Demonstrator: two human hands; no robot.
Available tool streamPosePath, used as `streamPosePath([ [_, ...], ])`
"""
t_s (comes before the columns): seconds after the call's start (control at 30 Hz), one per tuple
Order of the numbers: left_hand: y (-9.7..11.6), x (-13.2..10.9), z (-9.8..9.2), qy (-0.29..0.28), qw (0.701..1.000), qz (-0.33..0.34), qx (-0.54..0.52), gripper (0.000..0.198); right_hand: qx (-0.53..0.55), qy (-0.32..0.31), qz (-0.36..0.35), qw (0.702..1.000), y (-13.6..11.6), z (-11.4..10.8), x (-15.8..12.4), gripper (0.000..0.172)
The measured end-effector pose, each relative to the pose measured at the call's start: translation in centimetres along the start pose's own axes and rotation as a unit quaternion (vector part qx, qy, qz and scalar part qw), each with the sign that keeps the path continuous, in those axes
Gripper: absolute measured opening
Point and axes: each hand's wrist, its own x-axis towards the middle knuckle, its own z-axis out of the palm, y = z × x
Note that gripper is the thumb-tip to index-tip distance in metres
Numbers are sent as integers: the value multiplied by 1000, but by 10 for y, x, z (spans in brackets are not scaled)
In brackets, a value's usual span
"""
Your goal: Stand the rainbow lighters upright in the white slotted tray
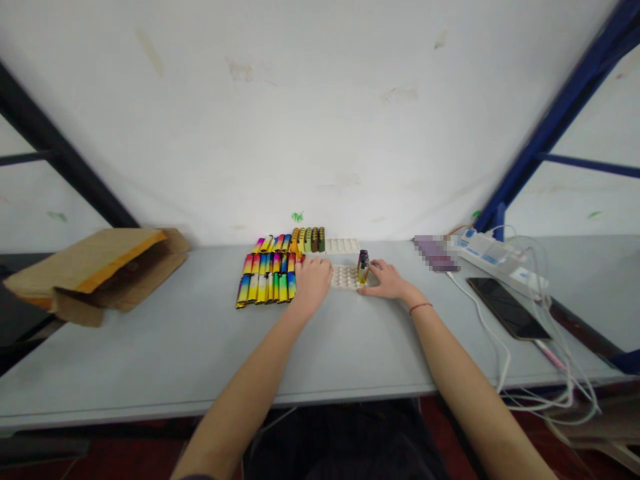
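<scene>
Several rainbow-coloured lighters (266, 277) lie in rows on the grey table (150, 347), and a few more lighters stand upright behind them (309, 239). A white dimpled tray (344, 277) sits between my hands, with a second white tray (343, 245) behind it. My left hand (312, 283) rests curled at the left edge of the near tray, next to the lighter rows; what it holds, if anything, is hidden. My right hand (386, 280) pinches a dark-topped lighter (363, 265) standing upright on the near tray's right end.
An open brown cardboard box (95, 270) lies on its side at the left. At the right lie a black phone (507, 307), a white power strip (493, 257) and tangled white cables (545, 373). A white wall rises behind the table.
</scene>
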Motion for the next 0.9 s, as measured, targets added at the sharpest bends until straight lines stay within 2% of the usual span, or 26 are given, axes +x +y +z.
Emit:
streamPosePath([
  [0.13, -18, -1, -18, -23, 990, -79, 115, 12, 2, 1, -1, 1000, 0, 0, -1, 74],
  [0.3, -20, -2, -12, -38, 988, -66, 133, 11, 0, -11, 5, 1000, -1, -2, -1, 76],
  [0.43, -17, -2, -10, -5, 995, -72, 63, 25, -1, -12, 6, 1000, -1, -2, 0, 76],
  [0.57, -16, 6, -18, 14, 998, -64, -18, 28, 0, -10, 8, 1000, -1, -2, -1, 75],
  [0.67, -14, 13, -19, 24, 986, -42, -161, 30, 1, -10, 5, 1000, -1, -2, -1, 74],
  [0.73, -10, 15, -14, 21, 949, -45, -312, 26, 2, -8, 2, 1000, -1, -2, -1, 74],
  [0.83, -1, 14, -6, -13, 839, -65, -541, 30, 1, -5, -1, 1000, 0, -2, 0, 74],
  [0.9, 5, 12, -3, -24, 769, -87, -632, 36, -1, -3, -4, 1000, 1, 0, 0, 74],
])
